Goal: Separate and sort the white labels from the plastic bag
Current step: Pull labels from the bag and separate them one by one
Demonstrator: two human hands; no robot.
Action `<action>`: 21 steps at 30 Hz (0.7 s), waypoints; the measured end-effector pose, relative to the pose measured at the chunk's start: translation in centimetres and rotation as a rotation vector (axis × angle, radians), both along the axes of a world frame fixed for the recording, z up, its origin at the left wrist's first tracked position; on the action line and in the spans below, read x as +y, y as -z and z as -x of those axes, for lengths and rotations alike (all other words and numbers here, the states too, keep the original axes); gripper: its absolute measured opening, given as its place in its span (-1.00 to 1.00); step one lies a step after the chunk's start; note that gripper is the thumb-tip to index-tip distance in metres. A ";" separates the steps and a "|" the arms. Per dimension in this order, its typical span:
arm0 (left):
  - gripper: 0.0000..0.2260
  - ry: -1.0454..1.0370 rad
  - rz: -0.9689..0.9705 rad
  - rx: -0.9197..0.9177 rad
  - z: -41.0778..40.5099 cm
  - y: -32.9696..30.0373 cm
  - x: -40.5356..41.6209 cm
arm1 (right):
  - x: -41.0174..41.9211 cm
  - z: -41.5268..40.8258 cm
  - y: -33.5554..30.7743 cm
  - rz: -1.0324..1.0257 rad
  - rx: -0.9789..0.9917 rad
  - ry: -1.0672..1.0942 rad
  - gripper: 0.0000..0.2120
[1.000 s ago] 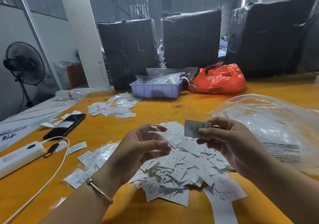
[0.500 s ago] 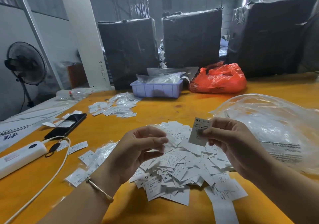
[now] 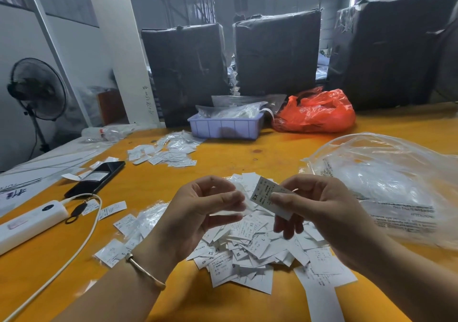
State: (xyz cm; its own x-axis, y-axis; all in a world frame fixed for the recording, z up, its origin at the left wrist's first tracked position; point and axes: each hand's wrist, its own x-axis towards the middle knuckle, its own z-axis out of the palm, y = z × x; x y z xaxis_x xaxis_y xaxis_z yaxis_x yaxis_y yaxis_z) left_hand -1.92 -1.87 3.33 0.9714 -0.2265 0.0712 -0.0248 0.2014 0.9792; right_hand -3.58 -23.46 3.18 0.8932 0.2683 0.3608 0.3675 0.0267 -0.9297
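While the right hand (image 3: 319,205) pinches an XS label (image 3: 266,196) above the label pile (image 3: 247,245), the left hand (image 3: 200,212), which has closed in since a second ago, pinches a clear sleeve (image 3: 229,213) beside it. Label looks freed; sorting comes next. Plastic bag (image 3: 386,185) lies right of pile.

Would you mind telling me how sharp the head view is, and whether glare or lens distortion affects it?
Head view: the held label and the label pile are sharp enough to read size letters; the clear plastic bag shows soft glare; the white pillar leans from wide-angle distortion; the fan looks slightly soft; the skylight is blown out.
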 end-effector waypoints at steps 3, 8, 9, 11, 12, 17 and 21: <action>-0.84 -0.016 0.001 -0.010 0.0 -0.1 0.0 | 0.1 0.3 0.0 -0.054 -0.048 0.035 -0.90; -0.84 -0.029 -0.003 -0.012 0.1 0.0 -0.1 | 0.3 0.6 0.1 -0.026 -0.103 0.061 -0.87; -0.84 -0.029 -0.004 -0.013 0.1 0.0 -0.1 | 0.4 0.6 0.1 -0.016 -0.117 0.071 -0.86; -0.84 -0.028 0.004 -0.010 0.1 0.0 -0.2 | 0.5 0.7 0.2 0.000 -0.155 0.092 -0.84; -0.83 -0.030 0.011 -0.005 0.1 0.0 -0.2 | 0.6 0.8 0.3 0.010 -0.177 0.105 -0.84; -0.85 -0.025 0.035 0.006 0.1 0.0 -0.2 | 0.5 0.9 0.3 0.009 -0.213 0.143 -0.83; -0.84 -0.029 0.044 0.007 0.1 0.0 -0.2 | 0.4 0.8 0.1 -0.036 -0.168 0.099 -0.78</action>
